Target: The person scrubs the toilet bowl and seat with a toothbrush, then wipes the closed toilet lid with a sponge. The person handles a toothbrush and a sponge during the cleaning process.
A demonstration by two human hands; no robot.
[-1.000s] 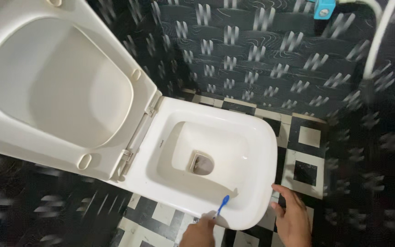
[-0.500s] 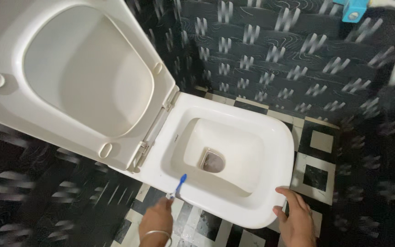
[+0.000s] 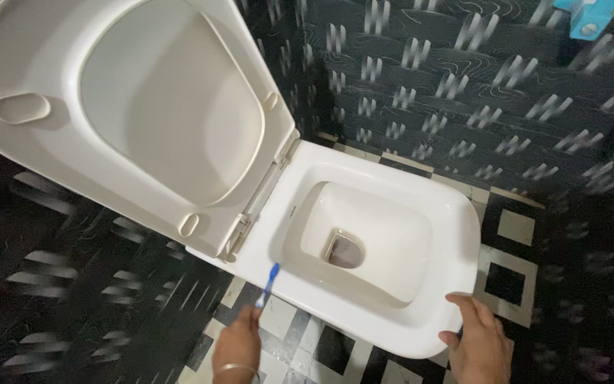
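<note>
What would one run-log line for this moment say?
left hand: holds blue toothbrush on toilet rim | right hand: grips front rim | seat lid: up

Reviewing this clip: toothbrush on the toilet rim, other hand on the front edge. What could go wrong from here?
The left hand pinches the blue toothbrush only at its tail end, so it could slip into the bowl. The right hand rests bare on the rim's front edge, likely picking up grime. The raised seat and lid might drop if bumped.
</note>
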